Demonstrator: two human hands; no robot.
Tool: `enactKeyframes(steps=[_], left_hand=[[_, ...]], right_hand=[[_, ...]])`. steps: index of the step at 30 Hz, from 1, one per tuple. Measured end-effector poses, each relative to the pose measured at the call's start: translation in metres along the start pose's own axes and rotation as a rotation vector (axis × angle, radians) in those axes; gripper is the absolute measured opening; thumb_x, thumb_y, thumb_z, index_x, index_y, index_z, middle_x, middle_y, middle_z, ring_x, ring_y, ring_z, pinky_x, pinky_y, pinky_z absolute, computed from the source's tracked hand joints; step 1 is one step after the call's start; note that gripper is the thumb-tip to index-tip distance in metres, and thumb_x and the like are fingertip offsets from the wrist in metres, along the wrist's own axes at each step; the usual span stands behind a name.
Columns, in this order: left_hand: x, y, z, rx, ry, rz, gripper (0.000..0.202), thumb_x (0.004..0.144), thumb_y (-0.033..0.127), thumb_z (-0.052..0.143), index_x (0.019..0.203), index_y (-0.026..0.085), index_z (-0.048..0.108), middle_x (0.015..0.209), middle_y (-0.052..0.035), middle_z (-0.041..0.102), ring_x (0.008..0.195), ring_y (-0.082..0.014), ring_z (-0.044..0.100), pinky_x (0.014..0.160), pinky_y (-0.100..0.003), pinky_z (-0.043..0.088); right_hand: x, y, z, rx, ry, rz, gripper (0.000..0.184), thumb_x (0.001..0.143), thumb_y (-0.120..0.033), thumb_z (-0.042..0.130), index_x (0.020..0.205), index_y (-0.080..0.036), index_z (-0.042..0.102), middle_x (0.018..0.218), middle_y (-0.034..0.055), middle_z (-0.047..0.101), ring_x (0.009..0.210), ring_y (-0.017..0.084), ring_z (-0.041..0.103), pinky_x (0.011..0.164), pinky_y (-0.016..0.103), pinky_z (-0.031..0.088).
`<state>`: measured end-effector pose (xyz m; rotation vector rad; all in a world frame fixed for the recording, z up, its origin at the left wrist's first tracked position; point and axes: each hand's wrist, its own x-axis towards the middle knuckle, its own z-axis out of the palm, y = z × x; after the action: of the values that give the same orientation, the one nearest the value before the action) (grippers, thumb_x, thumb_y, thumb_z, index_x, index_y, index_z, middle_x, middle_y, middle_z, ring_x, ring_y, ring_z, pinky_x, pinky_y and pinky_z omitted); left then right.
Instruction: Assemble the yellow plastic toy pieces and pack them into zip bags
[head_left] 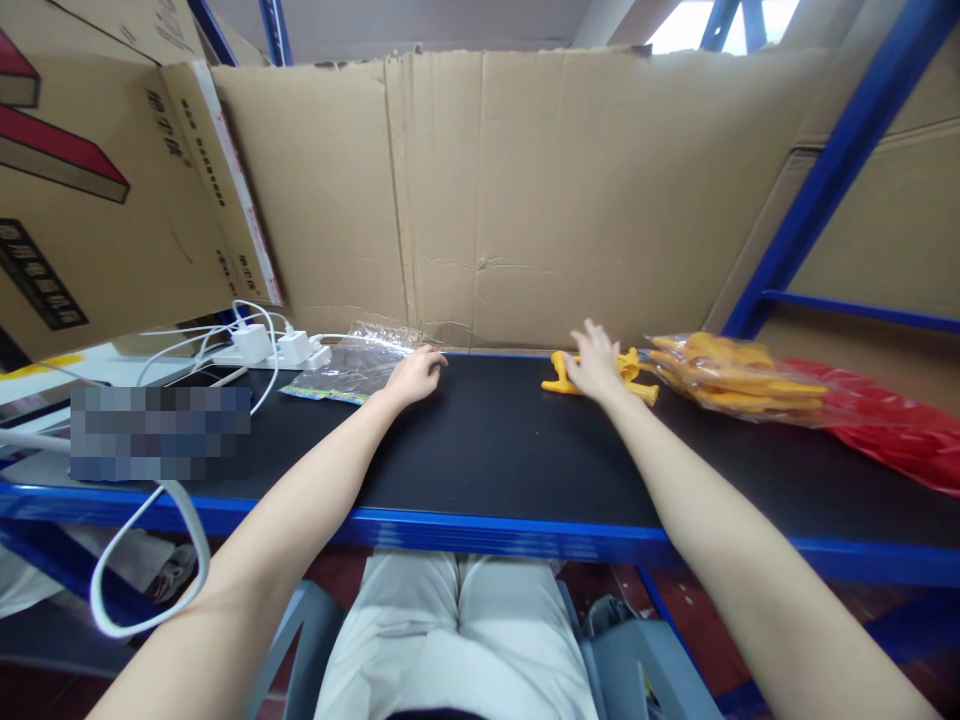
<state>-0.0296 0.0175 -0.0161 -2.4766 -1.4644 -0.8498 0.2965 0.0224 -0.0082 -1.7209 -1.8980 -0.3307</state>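
My left hand [415, 375] rests on the black tabletop [487, 450] with its fingers curled, touching the edge of a stack of clear plastic bags [352, 368]. Whether it pinches a bag I cannot make out. My right hand [595, 362] lies farther right with fingers spread, pressing down on a loose yellow toy piece [559, 372]. Just beyond it sits a clear bag packed with more yellow pieces [731, 380].
A cardboard wall [525, 200] closes off the back. White chargers and cables [262, 345] lie at the left, with one cable looping off the front edge. A red plastic bag [900, 430] lies at the far right. Blue shelf posts [832, 170] rise on the right.
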Motion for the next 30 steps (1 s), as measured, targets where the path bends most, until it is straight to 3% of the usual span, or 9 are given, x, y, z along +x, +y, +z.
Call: enactKeyframes(steps=[2, 4, 8, 11, 13, 17, 22, 30], left_hand=[[0.0, 0.0, 0.0, 0.041, -0.003, -0.026, 0.029, 0.079, 0.017, 0.041, 0.098, 0.017, 0.062, 0.106, -0.0077, 0.058, 0.103, -0.0196, 0.053, 0.092, -0.03, 0.042], [-0.001, 0.002, 0.001, 0.114, -0.01, -0.1, 0.032, 0.079, 0.02, 0.043, 0.107, 0.016, 0.059, 0.114, -0.0095, 0.055, 0.109, -0.0214, 0.05, 0.096, -0.032, 0.04], [-0.005, 0.004, 0.0, 0.307, -0.099, -0.447, 0.052, 0.081, 0.035, 0.042, 0.129, 0.014, 0.04, 0.14, -0.0157, 0.033, 0.13, -0.0334, 0.027, 0.102, -0.053, 0.026], [-0.007, 0.0, -0.002, 0.33, -0.316, -0.721, 0.063, 0.084, 0.048, 0.032, 0.137, 0.013, 0.031, 0.145, -0.0191, 0.021, 0.133, -0.0385, 0.015, 0.1, -0.062, 0.019], [-0.007, -0.005, -0.003, 0.293, -0.464, -0.777, 0.066, 0.084, 0.053, 0.025, 0.138, 0.016, 0.029, 0.146, -0.0189, 0.021, 0.133, -0.0383, 0.017, 0.099, -0.063, 0.019], [-0.005, -0.009, -0.001, 0.24, -0.575, -0.609, 0.065, 0.085, 0.055, 0.019, 0.141, 0.021, 0.024, 0.147, -0.0158, 0.018, 0.133, -0.0374, 0.017, 0.099, -0.063, 0.019], [-0.004, 0.008, 0.004, 0.134, -0.633, -0.394, 0.065, 0.086, 0.055, 0.022, 0.142, 0.021, 0.021, 0.148, -0.0153, 0.013, 0.134, -0.0359, 0.013, 0.1, -0.06, 0.02], [-0.004, 0.024, -0.004, -0.073, -0.631, -0.172, 0.054, 0.082, 0.049, 0.043, 0.131, 0.028, 0.041, 0.144, -0.0054, 0.024, 0.133, -0.0268, 0.022, 0.103, -0.043, 0.028]], right_hand=[[0.0, -0.003, 0.018, 0.019, -0.304, 0.0, 0.044, 0.088, -0.035, 0.033, 0.123, -0.015, 0.049, 0.145, 0.013, 0.026, 0.132, 0.031, 0.024, 0.104, 0.056, 0.017], [0.0, -0.004, 0.027, 0.044, -0.461, -0.008, 0.043, 0.09, -0.038, 0.031, 0.119, -0.018, 0.054, 0.144, 0.0096, 0.029, 0.129, 0.029, 0.031, 0.105, 0.051, 0.021], [0.0, -0.002, 0.027, 0.099, -0.52, -0.072, 0.043, 0.089, -0.041, 0.035, 0.12, -0.019, 0.055, 0.135, 0.0065, 0.045, 0.126, 0.024, 0.038, 0.106, 0.039, 0.026], [0.0, 0.0, 0.024, 0.107, -0.531, -0.076, 0.045, 0.088, -0.042, 0.036, 0.123, -0.018, 0.053, 0.131, 0.0064, 0.049, 0.125, 0.024, 0.039, 0.106, 0.038, 0.027], [0.0, 0.0, 0.023, 0.099, -0.539, -0.068, 0.047, 0.088, -0.041, 0.036, 0.124, -0.017, 0.052, 0.132, 0.007, 0.048, 0.125, 0.024, 0.04, 0.106, 0.037, 0.027], [-0.002, -0.002, 0.022, 0.102, -0.55, -0.064, 0.05, 0.087, -0.041, 0.039, 0.127, -0.014, 0.049, 0.133, 0.0085, 0.046, 0.124, 0.023, 0.041, 0.105, 0.034, 0.028], [-0.004, -0.003, 0.02, 0.1, -0.551, -0.065, 0.05, 0.086, -0.039, 0.042, 0.128, -0.015, 0.048, 0.132, 0.0088, 0.047, 0.123, 0.024, 0.042, 0.105, 0.035, 0.029], [-0.003, -0.002, 0.022, 0.099, -0.542, -0.078, 0.048, 0.086, -0.039, 0.043, 0.128, -0.016, 0.048, 0.132, 0.0082, 0.048, 0.122, 0.023, 0.043, 0.103, 0.035, 0.032]])
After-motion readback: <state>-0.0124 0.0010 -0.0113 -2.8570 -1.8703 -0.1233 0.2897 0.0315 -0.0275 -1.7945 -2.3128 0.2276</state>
